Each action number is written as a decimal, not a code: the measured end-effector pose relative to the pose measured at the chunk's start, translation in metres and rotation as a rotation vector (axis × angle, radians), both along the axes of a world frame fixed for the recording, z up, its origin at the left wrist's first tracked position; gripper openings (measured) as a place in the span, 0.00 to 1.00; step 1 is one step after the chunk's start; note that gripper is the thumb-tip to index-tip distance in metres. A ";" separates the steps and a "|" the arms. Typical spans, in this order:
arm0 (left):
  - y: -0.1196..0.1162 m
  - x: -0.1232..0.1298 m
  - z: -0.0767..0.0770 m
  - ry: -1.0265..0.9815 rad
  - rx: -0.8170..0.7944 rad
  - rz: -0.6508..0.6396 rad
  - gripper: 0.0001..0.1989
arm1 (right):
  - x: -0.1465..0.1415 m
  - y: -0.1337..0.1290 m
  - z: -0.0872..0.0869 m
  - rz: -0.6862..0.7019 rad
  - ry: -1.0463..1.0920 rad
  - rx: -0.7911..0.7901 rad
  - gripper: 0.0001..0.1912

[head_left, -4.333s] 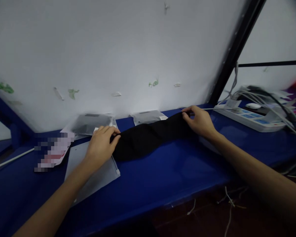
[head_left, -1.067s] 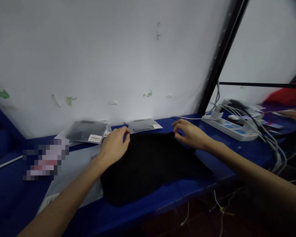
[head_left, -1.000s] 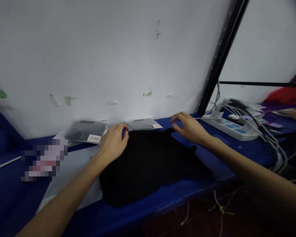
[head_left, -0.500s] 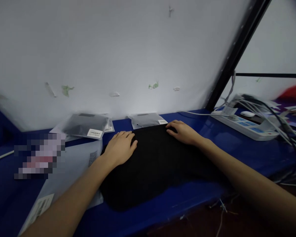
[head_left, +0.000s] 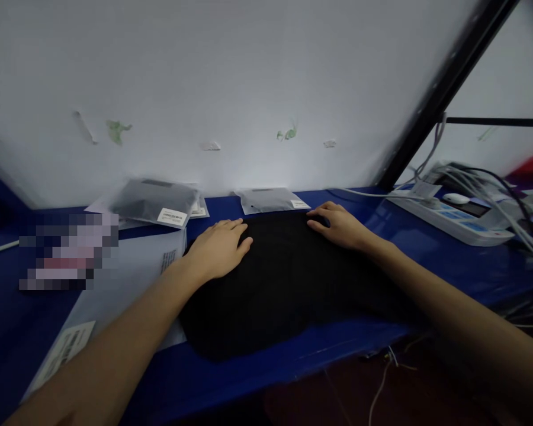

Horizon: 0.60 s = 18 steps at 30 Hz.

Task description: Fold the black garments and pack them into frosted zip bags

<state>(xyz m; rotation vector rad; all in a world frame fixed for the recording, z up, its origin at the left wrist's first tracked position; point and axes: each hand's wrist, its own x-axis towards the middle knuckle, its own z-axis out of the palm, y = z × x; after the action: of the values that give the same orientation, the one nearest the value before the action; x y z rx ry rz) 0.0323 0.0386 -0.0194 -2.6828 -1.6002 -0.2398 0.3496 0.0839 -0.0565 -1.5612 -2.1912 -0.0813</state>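
Observation:
A black cloth [head_left: 270, 284] lies spread on the blue table, its front edge wavy and its right part reaching under my right forearm. My left hand [head_left: 220, 245] rests flat on the cloth's upper left part, fingers stretched forward and thumb apart. At the upper right edge, my right hand [head_left: 335, 225] has its thumb and fingertips drawn close together on the cloth. Just behind the cloth is a flat, translucent packet [head_left: 269, 200] with a white label.
Grey packets with labels [head_left: 155, 198] lie at the back left, above a large translucent bag [head_left: 128, 266] partly under my left forearm. A blurred pinkish item [head_left: 68, 251] is further left. A white power strip [head_left: 453, 220] with tangled cables stands right. Behind rises a pale wall [head_left: 249, 77].
The camera view has shifted, so the table and its items appear slightly higher. Both hands keep nearly the same places on the cloth.

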 end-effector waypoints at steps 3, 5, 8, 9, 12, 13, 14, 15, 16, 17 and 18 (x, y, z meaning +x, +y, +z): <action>0.000 0.001 0.000 0.001 0.000 -0.001 0.26 | -0.001 -0.002 0.000 -0.012 -0.006 0.005 0.19; 0.000 0.001 -0.001 0.001 0.001 -0.002 0.27 | -0.002 -0.004 0.001 -0.012 -0.013 0.009 0.19; 0.000 0.000 -0.001 -0.001 0.004 0.004 0.27 | -0.003 -0.004 0.003 -0.002 -0.028 0.018 0.18; 0.000 -0.001 -0.002 0.000 0.006 0.007 0.28 | -0.004 -0.004 0.003 0.004 -0.031 0.017 0.18; 0.000 -0.001 -0.001 -0.004 0.005 0.019 0.28 | -0.004 -0.003 0.004 0.026 -0.039 0.011 0.19; -0.001 -0.001 -0.001 -0.004 0.001 0.024 0.28 | -0.004 -0.002 0.004 0.033 -0.041 0.011 0.20; -0.001 -0.001 0.000 -0.001 -0.004 0.030 0.28 | -0.004 -0.002 0.004 0.037 -0.044 0.012 0.20; -0.002 -0.001 0.001 0.005 -0.012 0.038 0.29 | -0.004 -0.002 0.004 0.039 -0.044 0.014 0.19; -0.003 0.000 0.002 0.013 -0.020 0.046 0.29 | -0.004 -0.002 0.004 0.039 -0.043 0.016 0.19; -0.003 0.000 0.003 0.022 -0.026 0.052 0.29 | -0.005 -0.003 0.004 0.038 -0.039 0.016 0.19; -0.004 0.000 0.003 0.030 -0.031 0.057 0.29 | -0.005 -0.003 0.004 0.037 -0.034 0.015 0.19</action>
<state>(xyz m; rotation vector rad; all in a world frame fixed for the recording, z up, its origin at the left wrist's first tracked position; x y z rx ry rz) 0.0328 0.0349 -0.0160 -2.6454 -1.6822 -0.1749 0.3450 0.0812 -0.0524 -1.5215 -2.2391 -0.1131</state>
